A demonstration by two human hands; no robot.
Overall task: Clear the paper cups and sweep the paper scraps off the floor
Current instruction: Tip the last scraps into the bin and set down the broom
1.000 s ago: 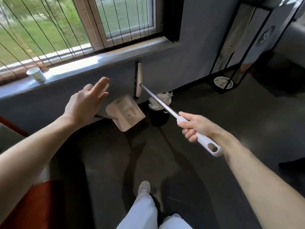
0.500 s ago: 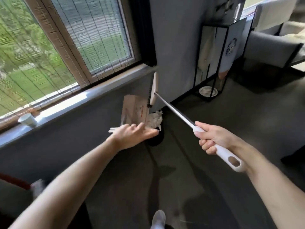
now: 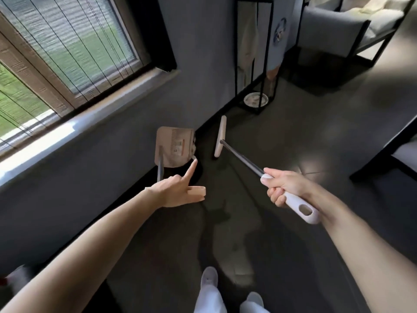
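Where the white grip of the broom (image 3: 242,158) is clenched in the right hand (image 3: 283,188), the fingers are wrapped fully round it and the thumb is laid along its top, while the holed end of the grip is left jutting past the wrist. From that fist the metal shaft is carried forward and down to the cream head, which is turned on edge low over the dark floor (image 3: 293,136); whether floor and head are touching cannot be told. The left hand (image 3: 174,194) is laid over the pink handle end of the dustpan (image 3: 174,146), whose tip is seen between the straight, raised index finger and the outstretched thumb; whether the other fingers are closed round it cannot be told. A thin metal stem is seen rising from behind that hand to the pan, which is stood upright by the grey wall (image 3: 101,159), its labelled back turned to the camera. At the pan's right edge some crumpled white paper (image 3: 193,144) is glimpsed, and the broom head is found near it, apart from the pan. Farther out, a window (image 3: 67,53) with blinds is seen above a pale sill (image 3: 79,125), a black rack (image 3: 236,64) with a round dish (image 3: 255,99) at its foot, a grey armchair (image 3: 334,30), and two light shoes (image 3: 208,276) below.
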